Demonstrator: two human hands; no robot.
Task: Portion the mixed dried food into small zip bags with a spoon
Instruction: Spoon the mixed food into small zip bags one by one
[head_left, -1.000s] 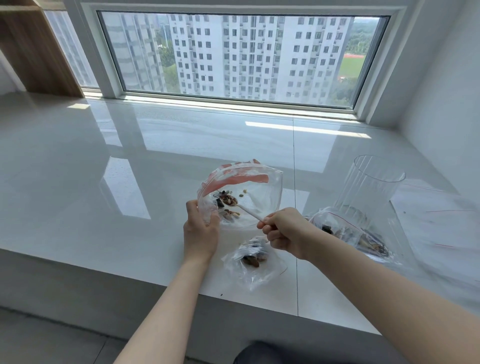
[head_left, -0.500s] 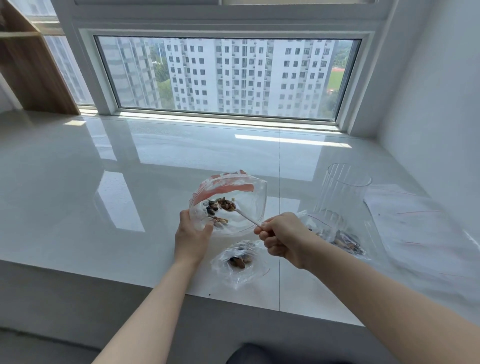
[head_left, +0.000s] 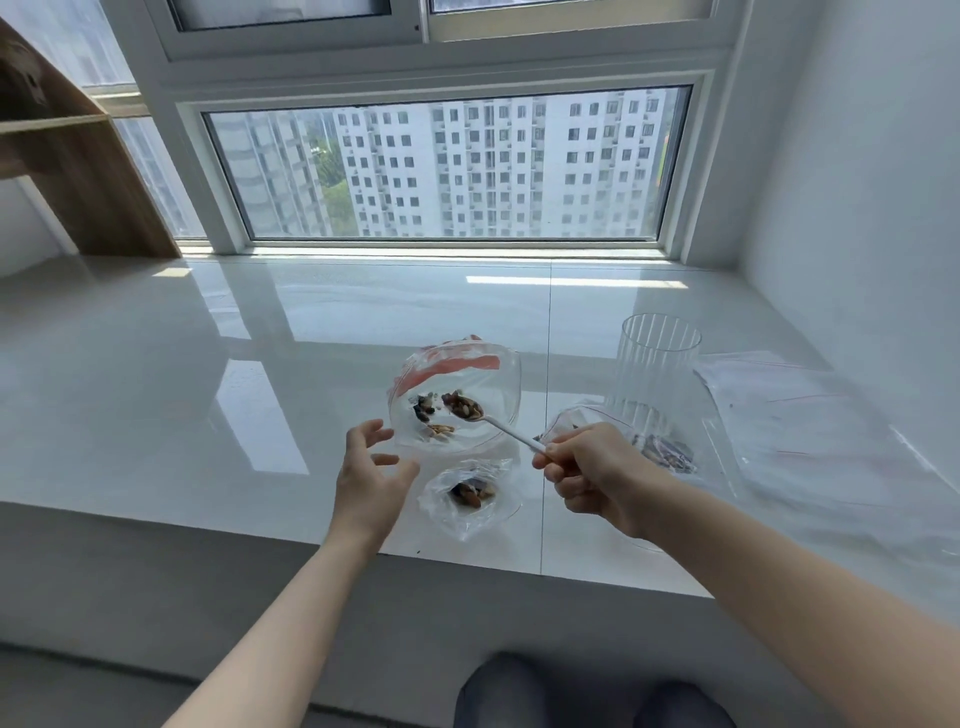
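Two hands: right grips spoon, left spread beside bag.

A home, most likely a flat high up in a residential block — the wide window looks straight out onto tall white apartment towers at the same height. Below it runs a deep, glossy white-tiled window ledge between plain white walls, used here as a work surface. A bare wooden shelf unit stands at the left end — ordinary household furniture, nothing commercial or industrial.
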